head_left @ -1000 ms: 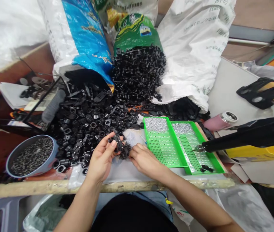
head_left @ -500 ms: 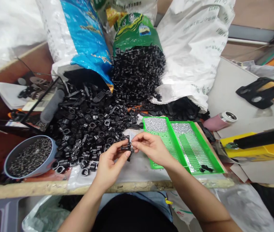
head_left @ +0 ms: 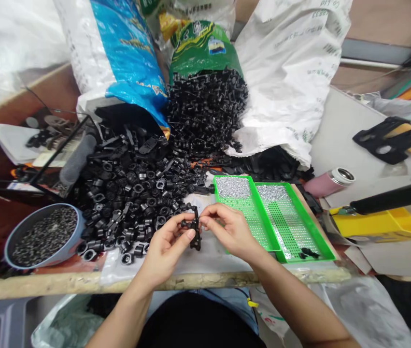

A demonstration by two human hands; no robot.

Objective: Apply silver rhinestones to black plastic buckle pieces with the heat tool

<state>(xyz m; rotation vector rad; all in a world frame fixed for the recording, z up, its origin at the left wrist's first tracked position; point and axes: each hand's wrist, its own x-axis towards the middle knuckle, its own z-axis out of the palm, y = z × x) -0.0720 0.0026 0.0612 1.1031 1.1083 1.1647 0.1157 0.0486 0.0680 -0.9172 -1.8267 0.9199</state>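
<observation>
My left hand (head_left: 165, 246) pinches a small black plastic part (head_left: 194, 234) just above the table's front edge. My right hand (head_left: 229, 231) meets it from the right, its fingertips closed on the same part. Behind the hands spreads a big heap of loose black plastic parts (head_left: 133, 179). To the right lie two green perforated trays (head_left: 248, 212) with small silvery screws piled at their far ends. The white sheet under my hands is partly hidden.
Open sacks (head_left: 205, 96) spill black parts at the back. A grey bowl (head_left: 42, 237) of small dark pieces sits at the front left. A pink flask (head_left: 330, 181), a yellow bin (head_left: 379, 224) and a black power tool (head_left: 393, 198) lie right.
My right hand lifted from the small pile on the sheet and came up to the part held in my left hand. The black power tool at the right swung back to the right.
</observation>
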